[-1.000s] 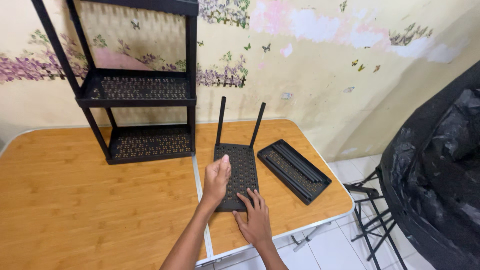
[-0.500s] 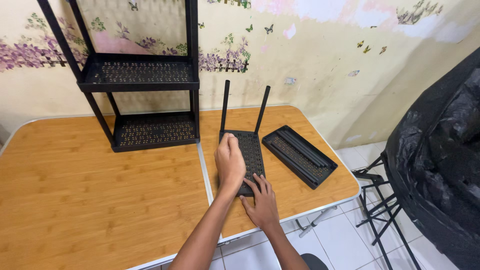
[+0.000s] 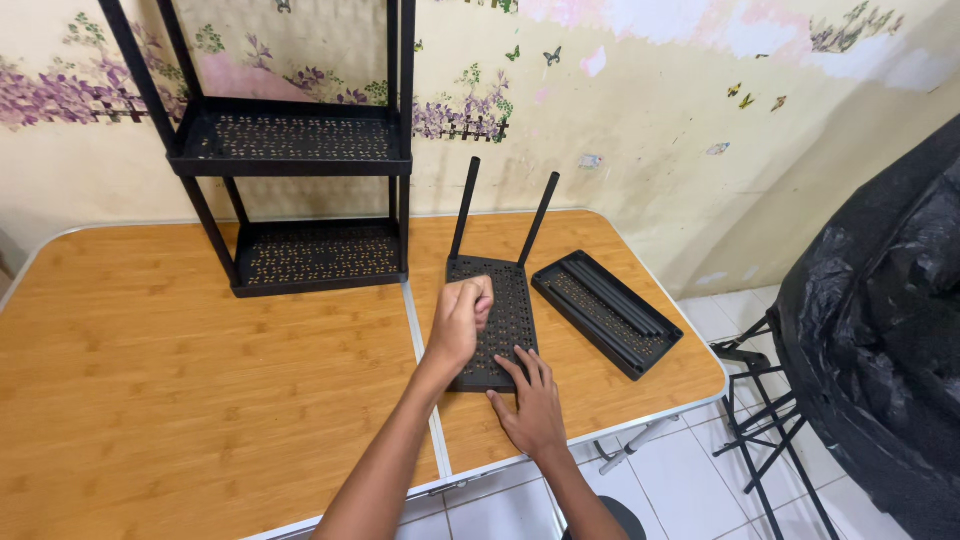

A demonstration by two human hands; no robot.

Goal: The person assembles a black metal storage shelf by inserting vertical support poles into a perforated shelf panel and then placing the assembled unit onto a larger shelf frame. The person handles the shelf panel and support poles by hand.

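**A:** Start with what's closest to you — what are your hands doing?

**Me:** My right hand (image 3: 533,403) is nearest, lying flat with the fingers spread, pressing down the near end of the black perforated shelf panel (image 3: 492,318). It holds nothing; it just pins the panel to the wooden table (image 3: 180,370). My left hand (image 3: 460,318) is curled into a loose fist right above the panel's left side. Whether anything is inside that fist, I cannot tell.

**A:** Has anything moved in the last second?

**Me:** Yes. The left hand was upright with the thumb on top at the panel's left edge, and now it has rolled over and closed tighter, further onto the perforated face. The right hand has not budged. The panel lies where it was, flat, just right of the table's middle seam.

**A:** And beyond the hands?

**Me:** Two black poles (image 3: 465,205) stand up from the panel's far corners, leaning a little. Just right of it lies a second shelf tray (image 3: 606,312) with loose black rods resting inside it. Further back on the left stands the assembled black rack (image 3: 290,150), against a wall with flower and butterfly decals. Off the table to my right there's a bulky black plastic cover (image 3: 880,330).
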